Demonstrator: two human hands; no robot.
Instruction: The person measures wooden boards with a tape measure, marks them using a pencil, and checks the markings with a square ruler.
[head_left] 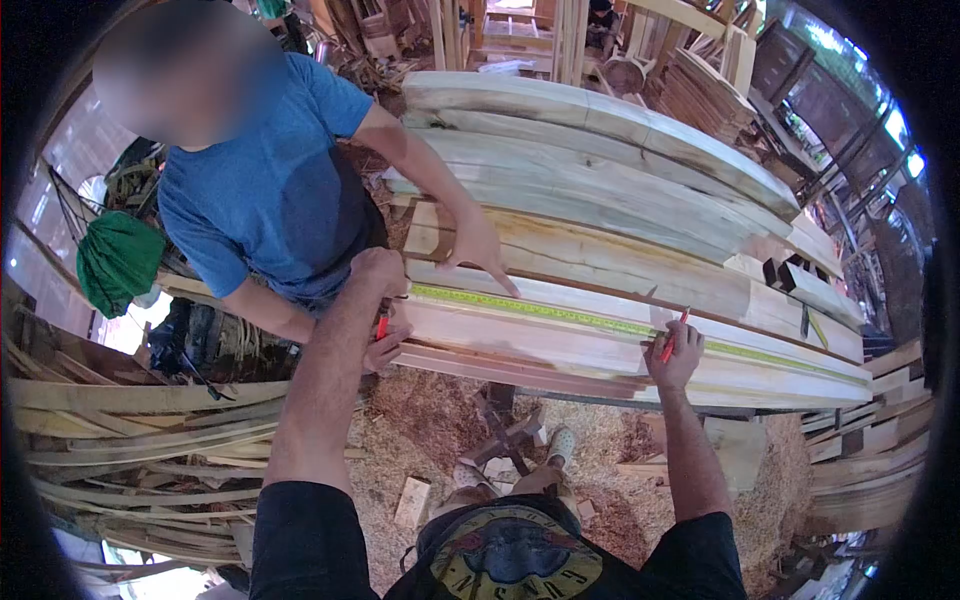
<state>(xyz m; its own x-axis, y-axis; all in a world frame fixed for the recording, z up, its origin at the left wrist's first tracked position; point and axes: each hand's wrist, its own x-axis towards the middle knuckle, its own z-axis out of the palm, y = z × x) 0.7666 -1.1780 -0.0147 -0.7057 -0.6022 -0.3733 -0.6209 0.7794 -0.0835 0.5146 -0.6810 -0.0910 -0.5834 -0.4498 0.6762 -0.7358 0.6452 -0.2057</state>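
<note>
A yellow-green tape measure (540, 306) is stretched along a pale wooden board (500, 330). My left hand (380, 272) is closed at the tape's left end, its fingertips partly hidden. My right hand (677, 356) grips a red pencil (684, 318) over the tape, farther along the board. Opposite me, a person in a blue shirt (275, 180) stretches one hand (480, 250) over the board, a finger pointing at the tape. That person's other hand (385, 347) rests at the board's left end, beside a small red object (382, 326) I cannot make out.
Several thick planks (600, 165) lie side by side beyond the board. Dark metal pieces (790, 274) and a small yellow-green tool (818, 328) sit at the right. Thin wood strips (140, 450) are piled at left. Sawdust and a wood block (412, 502) cover the floor.
</note>
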